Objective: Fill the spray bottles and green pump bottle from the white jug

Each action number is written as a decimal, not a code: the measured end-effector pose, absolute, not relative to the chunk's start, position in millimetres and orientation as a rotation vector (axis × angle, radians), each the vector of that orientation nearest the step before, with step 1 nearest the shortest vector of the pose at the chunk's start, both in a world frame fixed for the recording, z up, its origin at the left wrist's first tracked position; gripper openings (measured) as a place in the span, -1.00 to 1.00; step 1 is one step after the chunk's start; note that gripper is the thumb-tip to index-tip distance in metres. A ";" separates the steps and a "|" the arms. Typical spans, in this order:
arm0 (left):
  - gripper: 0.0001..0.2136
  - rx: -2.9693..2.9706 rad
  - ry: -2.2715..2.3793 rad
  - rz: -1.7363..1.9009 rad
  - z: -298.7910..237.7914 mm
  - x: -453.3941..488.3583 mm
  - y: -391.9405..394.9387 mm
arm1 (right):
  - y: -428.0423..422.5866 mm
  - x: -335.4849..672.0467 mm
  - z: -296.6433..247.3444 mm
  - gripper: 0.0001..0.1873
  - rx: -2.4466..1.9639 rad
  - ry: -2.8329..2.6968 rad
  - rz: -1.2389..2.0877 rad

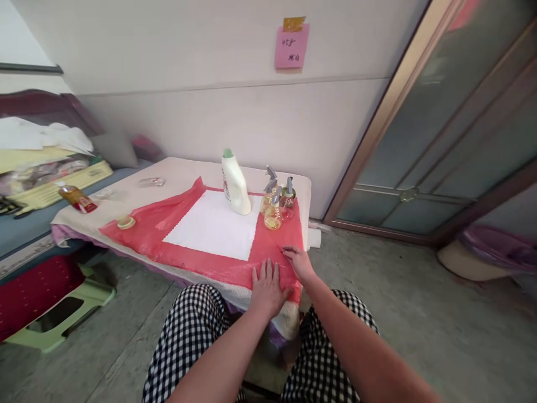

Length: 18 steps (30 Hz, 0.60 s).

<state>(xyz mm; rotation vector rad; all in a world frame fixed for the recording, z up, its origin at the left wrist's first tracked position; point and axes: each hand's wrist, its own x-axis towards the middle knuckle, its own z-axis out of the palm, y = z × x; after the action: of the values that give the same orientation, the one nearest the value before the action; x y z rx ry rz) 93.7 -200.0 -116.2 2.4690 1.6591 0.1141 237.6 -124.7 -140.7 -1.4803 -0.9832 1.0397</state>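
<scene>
My left hand (268,288) lies flat with fingers spread on a red plastic sheet (201,260), close to the table's near edge. Just to its right, my right hand (298,263) is at the sheet's right part, its fingers drawn together as in a pinch. Whatever is between those fingers is too small to make out. Beyond the hands stands a cluster of several small clear spray bottles (273,215) with grey trigger heads. A white square cloth (210,226) lies on the sheet, and an upright white jug (235,187) with a green cap stands at its back edge.
A roll of tape (126,223) rests on the sheet's left end. An amber bottle (78,198) stands at the table's left, near a bed (25,224) with folded cloths. A green and red stool (75,302) is below. A bin (474,254) stands right, by a glass door (419,140).
</scene>
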 end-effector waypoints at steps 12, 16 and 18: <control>-0.26 2.407 1.668 0.104 -100.3 83.9 -197.7 | -190.1 260.6 -99.7 -0.67 -1.855 -1.259 0.736; -0.27 2.436 1.677 0.082 -99.1 72.1 -214.7 | -203.0 233.3 -99.8 -0.67 -1.896 -1.518 0.619; -0.26 2.451 1.664 0.042 -104.7 65.6 -226.7 | -212.4 214.2 -106.4 -0.61 -1.899 -1.654 0.562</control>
<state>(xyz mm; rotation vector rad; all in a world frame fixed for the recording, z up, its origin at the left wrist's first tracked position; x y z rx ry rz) 65.6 -226.7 -104.7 2.4507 1.6636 0.0423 214.2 -212.4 -106.4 -1.8987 -1.6545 0.5620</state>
